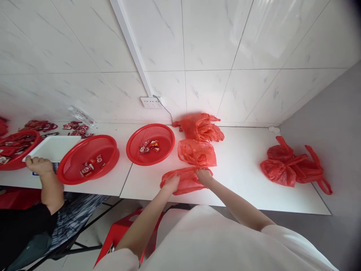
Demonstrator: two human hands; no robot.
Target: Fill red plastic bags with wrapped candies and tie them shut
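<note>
A red plastic bag (188,182) lies at the table's front edge, between my two hands. My left hand (172,184) grips its left side, with the fingers partly inside or behind the film. On the bag's upper right edge, my right hand (204,176) is closed with the fingers bent over the plastic. Just behind it is another red bag (196,152), flattened and crumpled. Further back, a heap of red bags (200,127) rests against the wall. To the left of my hands stands a red basket (150,144) with several small wrapped packets (149,146) in it.
Knotted red bags (293,163) sit at the table's right end. On the left, a co-worker's hand (39,165) touches a white tray (55,146), beside another red basket (88,159). A clear bottle (82,116) lies near the wall. A red stool (120,229) stands below.
</note>
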